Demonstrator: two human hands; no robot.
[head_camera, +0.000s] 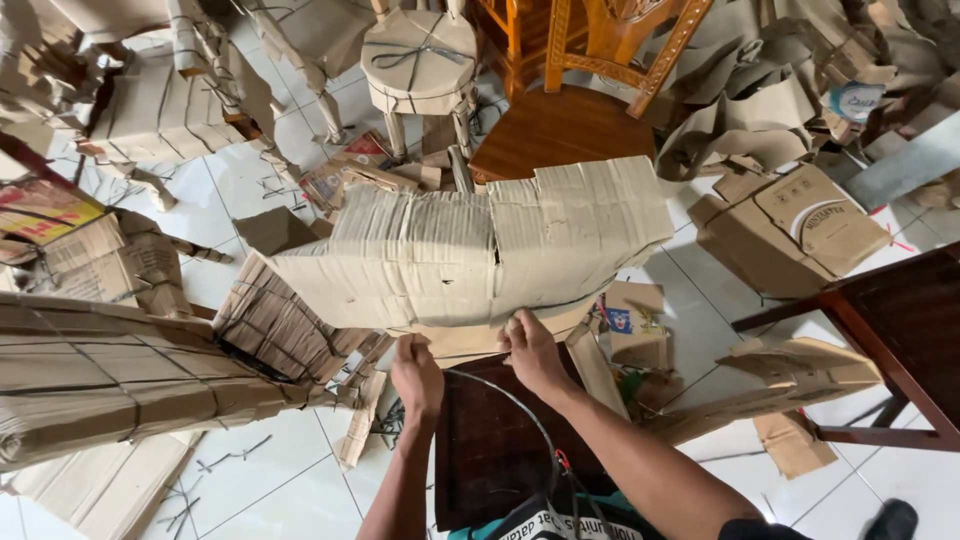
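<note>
Head view: left hand (417, 374) and right hand (533, 349) both grasp the corrugated cardboard wrap (470, 250) at 12 o'clock, above the dark wooden seat (490, 450).

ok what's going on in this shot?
A person is wrapping furniture in corrugated cardboard. Both hands grip the lower edge of a large cardboard sheet folded over a dark wooden piece: left hand, right hand. A thin strap or cord runs under the hands. Already wrapped chairs, bare wooden chairs and cardboard scraps lie about on the tiled floor.
</note>
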